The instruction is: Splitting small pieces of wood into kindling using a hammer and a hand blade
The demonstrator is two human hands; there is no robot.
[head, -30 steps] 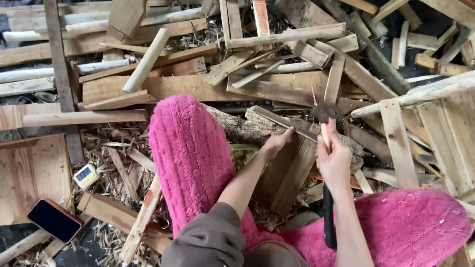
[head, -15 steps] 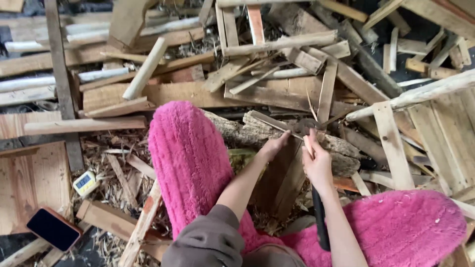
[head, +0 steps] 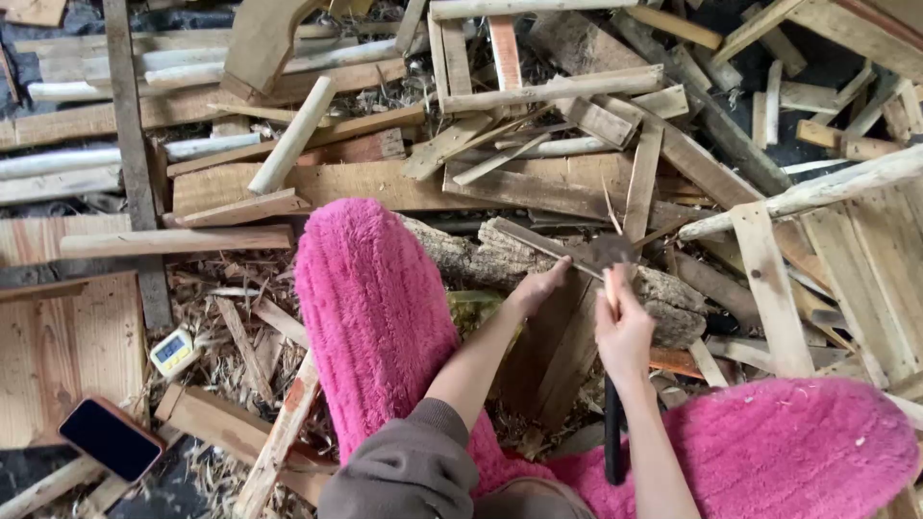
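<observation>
My right hand [head: 623, 332] is shut on a hatchet just below its dark head [head: 610, 253]; the black handle [head: 612, 447] runs down along my forearm. The head rests against a thin wooden slat [head: 543, 248] that lies across a rough bark-covered log [head: 673, 300]. My left hand [head: 538, 286] pinches the slat's near end, close beside the hatchet head. Both arms reach out between my legs in fuzzy pink trousers [head: 370, 308].
Loose planks, sticks and wood shavings cover the ground all around. A slatted wooden pallet [head: 846, 279] lies at the right. A dark phone [head: 111, 438] and a small white device with a display [head: 173, 351] lie at the lower left.
My right hand has brought the hatchet slightly down and left, onto the slat. My left hand has stayed on the slat's end.
</observation>
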